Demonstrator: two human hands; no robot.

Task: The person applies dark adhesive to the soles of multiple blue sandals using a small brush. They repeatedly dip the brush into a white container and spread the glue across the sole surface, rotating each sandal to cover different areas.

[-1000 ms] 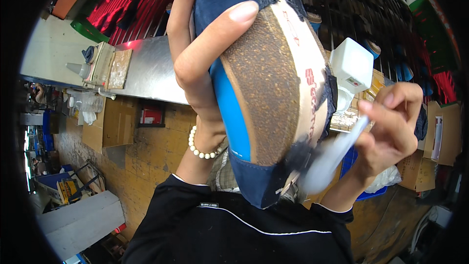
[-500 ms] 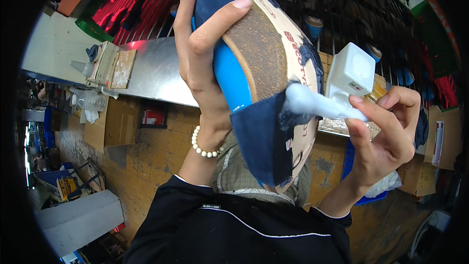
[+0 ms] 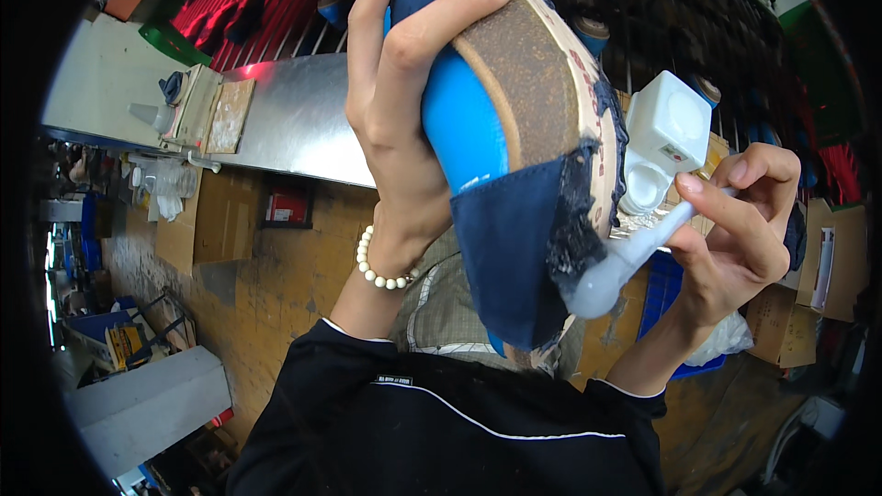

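Note:
My left hand (image 3: 395, 101) is wrapped round a half-made sandal (image 3: 542, 83) on a bright blue shoe last (image 3: 464, 124), holding it tilted with its underside to the right. The sandal has navy straps (image 3: 510, 257), a brown side band and a pale, printed underside; dark, rough strap edges are folded onto it. Between the thumb and fingers of my right hand (image 3: 735, 230) is a glue brush (image 3: 634, 262), its whole length coated white. The brush's rounded, wet-looking tip is at the dark strap edge near the sandal's lower end.
Behind my right hand stands a square white plastic bottle (image 3: 669, 119) with a round spout, beside the racks. A metal worktop (image 3: 299, 119) extends to the left. Cardboard boxes (image 3: 225, 220) sit on both sides, with a blue crate (image 3: 660, 303) below right.
The brush tip has moved down along the strap edge toward the sandal's lower end. My left hand and the sandal have shifted slightly right, and the underside has turned further away.

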